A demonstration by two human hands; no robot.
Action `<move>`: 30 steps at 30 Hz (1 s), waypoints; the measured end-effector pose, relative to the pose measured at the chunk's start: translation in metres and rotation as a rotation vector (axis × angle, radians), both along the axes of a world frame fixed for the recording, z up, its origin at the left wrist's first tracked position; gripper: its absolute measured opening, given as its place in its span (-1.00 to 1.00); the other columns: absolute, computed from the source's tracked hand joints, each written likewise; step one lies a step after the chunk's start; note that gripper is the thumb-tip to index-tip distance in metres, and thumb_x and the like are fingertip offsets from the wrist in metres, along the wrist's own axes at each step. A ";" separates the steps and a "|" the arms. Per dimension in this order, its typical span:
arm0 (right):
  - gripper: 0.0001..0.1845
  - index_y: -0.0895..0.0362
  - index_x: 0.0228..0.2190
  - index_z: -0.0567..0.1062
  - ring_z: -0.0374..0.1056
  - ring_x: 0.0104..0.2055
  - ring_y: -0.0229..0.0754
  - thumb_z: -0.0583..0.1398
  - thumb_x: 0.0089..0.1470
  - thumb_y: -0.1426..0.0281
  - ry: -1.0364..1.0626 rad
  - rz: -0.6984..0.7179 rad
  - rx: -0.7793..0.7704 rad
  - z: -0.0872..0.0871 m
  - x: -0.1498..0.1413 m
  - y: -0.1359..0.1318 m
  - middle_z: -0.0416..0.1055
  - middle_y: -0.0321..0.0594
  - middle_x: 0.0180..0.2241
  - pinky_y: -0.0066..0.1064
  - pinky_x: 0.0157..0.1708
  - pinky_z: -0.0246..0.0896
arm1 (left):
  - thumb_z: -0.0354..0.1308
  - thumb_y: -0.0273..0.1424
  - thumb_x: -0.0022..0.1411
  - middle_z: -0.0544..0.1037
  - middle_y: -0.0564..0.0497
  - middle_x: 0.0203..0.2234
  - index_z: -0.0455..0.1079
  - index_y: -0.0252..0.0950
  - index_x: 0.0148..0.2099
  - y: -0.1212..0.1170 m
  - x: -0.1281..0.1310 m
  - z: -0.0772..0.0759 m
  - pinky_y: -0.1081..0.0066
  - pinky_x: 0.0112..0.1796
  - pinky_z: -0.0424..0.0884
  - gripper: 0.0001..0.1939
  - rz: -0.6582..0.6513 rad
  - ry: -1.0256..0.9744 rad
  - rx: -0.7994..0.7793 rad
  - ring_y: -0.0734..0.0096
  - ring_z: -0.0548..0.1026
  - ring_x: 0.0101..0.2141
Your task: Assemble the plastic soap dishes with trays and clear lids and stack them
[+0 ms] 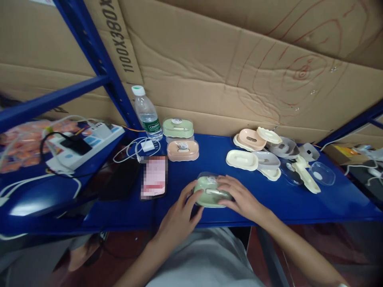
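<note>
A green soap box [209, 195] with a clear lid and a small round sticker rests near the front edge of the blue table. My left hand [186, 207] grips its left end, fingers curled over the rim. At the opposite end, my right hand [241, 197] has its fingers over the lid and side. Behind it stand a pink soap box [183, 150] and another green soap box [178, 127], which sits on top of a greyish one. To the right lie loose soap box parts: a cream tray [241, 159], a pink tray [253, 138] and a clear lid [323, 173].
A phone [154, 177] lies left of my hands, near a white charger [147, 146] with its cable. A water bottle [149, 115] stands at the back. Farther left is a power strip [86, 147]. Cardboard [191, 67] walls the back; a blue post [98, 59] rises at left.
</note>
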State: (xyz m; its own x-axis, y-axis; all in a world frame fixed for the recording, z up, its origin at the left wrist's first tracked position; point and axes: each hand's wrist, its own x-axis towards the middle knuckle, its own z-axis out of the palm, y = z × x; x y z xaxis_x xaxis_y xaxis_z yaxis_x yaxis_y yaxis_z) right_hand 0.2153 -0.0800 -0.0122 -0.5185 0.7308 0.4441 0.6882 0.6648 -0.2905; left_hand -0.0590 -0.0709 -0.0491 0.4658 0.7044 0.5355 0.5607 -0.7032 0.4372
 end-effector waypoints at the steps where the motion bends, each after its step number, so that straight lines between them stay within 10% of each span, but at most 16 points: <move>1: -0.62 0.01 0.16 0.44 0.38 0.37 0.05 0.28 0.37 0.25 0.003 0.017 -0.013 -0.002 0.000 -0.001 0.52 0.01 0.22 0.13 0.39 0.26 | 0.15 -0.42 0.49 0.36 -0.26 0.36 0.22 -0.16 0.36 0.000 0.000 0.001 0.19 -0.01 0.71 -0.55 -0.005 -0.005 -0.018 0.03 0.56 0.24; 18: -0.67 0.02 0.17 0.50 0.18 0.50 -0.03 0.19 0.43 0.42 -0.101 0.130 -0.064 -0.005 0.006 -0.006 0.40 -0.07 0.36 0.21 0.52 -0.02 | 0.19 -0.41 0.50 0.35 -0.19 0.41 0.32 -0.12 0.23 0.006 -0.005 -0.001 0.14 0.21 0.56 -0.68 -0.038 -0.115 -0.225 0.12 0.44 0.35; 24: -0.30 -0.08 0.47 0.21 -0.12 0.60 0.15 0.24 0.41 0.32 -0.222 -0.033 0.003 -0.011 0.004 0.003 0.14 -0.05 0.50 0.22 0.44 0.17 | 0.12 -0.39 0.54 0.25 -0.22 0.48 0.23 -0.11 0.37 0.002 -0.001 0.002 0.20 0.05 0.67 -0.57 0.002 -0.044 -0.217 0.04 0.43 0.36; 30: -0.39 -0.05 0.43 0.30 0.12 0.51 0.24 0.18 0.43 0.30 -0.344 -0.254 0.051 0.001 0.008 0.062 0.29 0.03 0.42 0.31 0.42 0.10 | 0.11 -0.38 0.55 0.31 -0.20 0.45 0.18 -0.13 0.44 0.000 0.000 0.005 0.20 0.06 0.67 -0.50 0.029 -0.001 -0.199 0.09 0.51 0.29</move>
State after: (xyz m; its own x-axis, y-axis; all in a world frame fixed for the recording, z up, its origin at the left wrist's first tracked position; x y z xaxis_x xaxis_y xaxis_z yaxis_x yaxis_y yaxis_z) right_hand 0.2236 -0.0184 -0.0109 -0.4491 0.8358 0.3158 0.8829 0.4693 0.0135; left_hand -0.0591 -0.0711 -0.0446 0.4433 0.8095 0.3850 0.5793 -0.5865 0.5661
